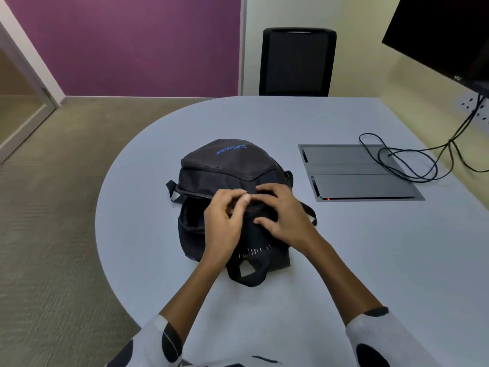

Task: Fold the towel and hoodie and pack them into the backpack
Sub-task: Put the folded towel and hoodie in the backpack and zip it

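Note:
A black backpack (227, 168) with a blue logo lies flat in the middle of the grey table (344, 260), its carry handle toward me. Its main zip is open on the left side, showing a dark inside. My left hand (225, 221) pinches something small at the zip line on top of the backpack, thumb against forefinger. My right hand (280, 213) rests beside it with fingers curled onto the backpack's fabric, gripping the top near the zip. No towel or hoodie shows outside the bag.
A recessed grey cable box (357, 172) with two lids sits in the table to the right, black cables (397, 160) looped over it. A dark monitor (444, 35) hangs at the upper right. A black chair (296, 62) stands behind the table.

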`<state>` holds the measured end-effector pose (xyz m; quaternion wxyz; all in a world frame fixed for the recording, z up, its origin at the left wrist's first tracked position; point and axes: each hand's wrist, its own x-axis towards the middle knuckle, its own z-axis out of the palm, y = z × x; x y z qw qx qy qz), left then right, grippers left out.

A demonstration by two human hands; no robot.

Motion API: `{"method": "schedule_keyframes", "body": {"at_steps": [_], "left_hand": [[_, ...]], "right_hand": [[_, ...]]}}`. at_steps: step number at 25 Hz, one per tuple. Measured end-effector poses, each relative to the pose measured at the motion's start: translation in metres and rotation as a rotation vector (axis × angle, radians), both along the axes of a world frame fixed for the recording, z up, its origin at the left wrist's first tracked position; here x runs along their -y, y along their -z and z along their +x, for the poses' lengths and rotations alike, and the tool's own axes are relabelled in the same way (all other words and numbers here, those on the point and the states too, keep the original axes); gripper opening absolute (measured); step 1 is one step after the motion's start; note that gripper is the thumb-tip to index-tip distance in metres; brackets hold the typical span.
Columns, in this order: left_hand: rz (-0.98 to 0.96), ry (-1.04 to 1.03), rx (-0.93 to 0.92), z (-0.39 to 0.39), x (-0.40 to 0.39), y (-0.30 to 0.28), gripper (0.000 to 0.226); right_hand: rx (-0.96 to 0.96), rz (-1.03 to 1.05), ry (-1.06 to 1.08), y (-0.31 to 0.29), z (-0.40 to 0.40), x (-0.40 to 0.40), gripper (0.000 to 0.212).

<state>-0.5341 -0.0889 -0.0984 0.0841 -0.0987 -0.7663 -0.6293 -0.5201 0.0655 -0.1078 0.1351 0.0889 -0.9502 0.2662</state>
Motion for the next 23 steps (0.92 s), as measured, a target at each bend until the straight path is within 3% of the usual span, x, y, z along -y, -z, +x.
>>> {"method": "schedule_keyframes", "body": {"at_steps": [2,4,8,12,14,16,19,23], "left_hand": [[0.230,0.015,0.147,0.000,0.002,-0.013,0.010],[0.410,0.017,0.220,0.000,0.005,-0.021,0.014],[0.730,-0.094,0.365,-0.005,0.016,-0.030,0.016],[1.054,-0.182,0.592,-0.023,0.037,-0.028,0.016],[1.127,-0.275,0.598,-0.043,0.066,-0.022,0.017],[1.059,-0.313,0.601,-0.053,0.089,-0.014,0.018],[0.733,-0.203,0.588,-0.045,0.096,-0.001,0.014],[0.313,-0.086,0.572,-0.040,0.087,0.012,0.015]], "right_hand": [[0.011,0.189,-0.019,0.005,-0.007,0.014,0.062],[-0.029,0.226,0.055,0.005,-0.015,0.025,0.050],[-0.155,0.048,0.155,0.002,-0.022,0.025,0.014],[-0.174,-0.051,0.147,0.001,-0.021,0.013,0.009],[-0.175,-0.100,0.173,0.002,-0.020,0.000,0.010],[-0.154,-0.113,0.197,0.002,-0.019,-0.018,0.010],[-0.046,-0.071,0.186,-0.001,-0.018,-0.035,0.017],[0.038,0.066,0.055,-0.008,-0.012,-0.004,0.047]]}}
